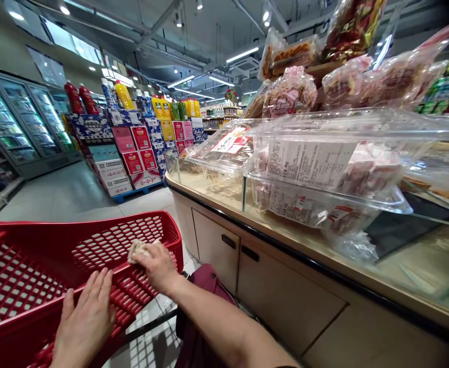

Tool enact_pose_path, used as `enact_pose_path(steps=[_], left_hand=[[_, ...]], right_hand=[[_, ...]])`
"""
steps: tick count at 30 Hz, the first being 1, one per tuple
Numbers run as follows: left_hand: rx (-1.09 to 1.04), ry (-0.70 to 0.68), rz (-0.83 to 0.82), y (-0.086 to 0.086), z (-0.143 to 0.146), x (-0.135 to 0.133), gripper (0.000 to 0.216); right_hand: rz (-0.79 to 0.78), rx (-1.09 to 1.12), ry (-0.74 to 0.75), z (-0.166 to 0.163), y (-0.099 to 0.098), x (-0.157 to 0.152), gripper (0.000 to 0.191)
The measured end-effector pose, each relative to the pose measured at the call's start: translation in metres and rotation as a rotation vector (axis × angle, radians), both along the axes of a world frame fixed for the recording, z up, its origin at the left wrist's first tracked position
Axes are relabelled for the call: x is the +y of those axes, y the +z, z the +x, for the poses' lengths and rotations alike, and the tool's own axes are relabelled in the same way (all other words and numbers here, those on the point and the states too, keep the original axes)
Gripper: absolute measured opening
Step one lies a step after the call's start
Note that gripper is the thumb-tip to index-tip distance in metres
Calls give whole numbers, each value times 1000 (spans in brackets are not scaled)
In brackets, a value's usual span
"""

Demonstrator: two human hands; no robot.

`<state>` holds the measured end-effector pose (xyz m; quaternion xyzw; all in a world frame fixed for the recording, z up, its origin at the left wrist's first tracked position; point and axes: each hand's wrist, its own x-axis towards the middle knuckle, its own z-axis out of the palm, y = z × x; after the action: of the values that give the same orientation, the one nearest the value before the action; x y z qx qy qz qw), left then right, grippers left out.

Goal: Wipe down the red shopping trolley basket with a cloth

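A red plastic shopping cart (21, 225) with a lattice of holes fills the lower left. My right hand (159, 266) grips a crumpled cream-coloured cloth (142, 249) at the cart's near rim, towards its far end. Further back along that rim, my left hand (86, 317) lies flat against the cart's side, fingers stretched out and holding nothing. The cloth is partly covered by my right fingers.
On the right stands a display counter (216, 245) with cupboard doors, carrying clear plastic boxes (312, 158) and bagged food (291, 92). Ahead is a pallet stack of cartons (142, 148) topped with bottles. Glass-door fridges (21, 117) line the left wall beyond grey floor.
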<state>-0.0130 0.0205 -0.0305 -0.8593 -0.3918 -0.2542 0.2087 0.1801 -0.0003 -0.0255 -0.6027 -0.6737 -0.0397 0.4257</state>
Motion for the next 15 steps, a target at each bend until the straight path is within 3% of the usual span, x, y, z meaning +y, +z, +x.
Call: enact_pose_path(steps=[4,8,11,15], left_hand=[[28,101,28,9,-17,-3,64],[150,246,-105,26,-18,-21,56],[180,271,-130,30,-16,-28,56],[176,298,-143,25,-20,-33,60]], right_hand=[[-85,319,-184,25,12,-2,34],[-133,410,-133,28,21,0,25],[-104,401,-115,25,3,3,13],[161,301,-214,24,-37,7,32]])
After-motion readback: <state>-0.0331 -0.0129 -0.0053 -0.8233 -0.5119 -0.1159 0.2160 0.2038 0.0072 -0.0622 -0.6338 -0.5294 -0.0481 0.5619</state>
